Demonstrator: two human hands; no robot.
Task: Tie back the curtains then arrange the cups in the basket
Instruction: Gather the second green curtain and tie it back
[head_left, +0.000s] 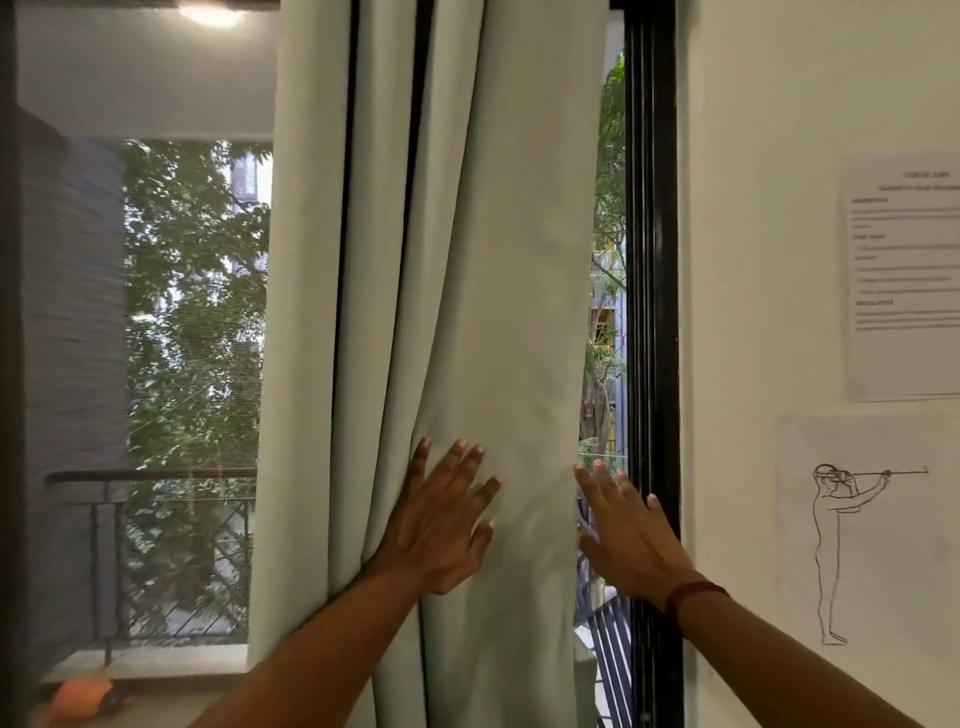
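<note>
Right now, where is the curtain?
In the head view the curtain hangs centre, between the window pane at left and the black frame at right, with the left hand flat on it.

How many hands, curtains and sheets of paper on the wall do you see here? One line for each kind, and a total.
Hands: 2, left hand and right hand, both with straight fingers.
Curtains: 1, the pale green curtain.
Sheets on the wall: 2, printed sheet and drawing sheet.
Total: 5.

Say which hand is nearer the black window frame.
Right. The right hand overlaps the black window frame with one fingertip; the left hand lies flat on the curtain, further left.
</note>
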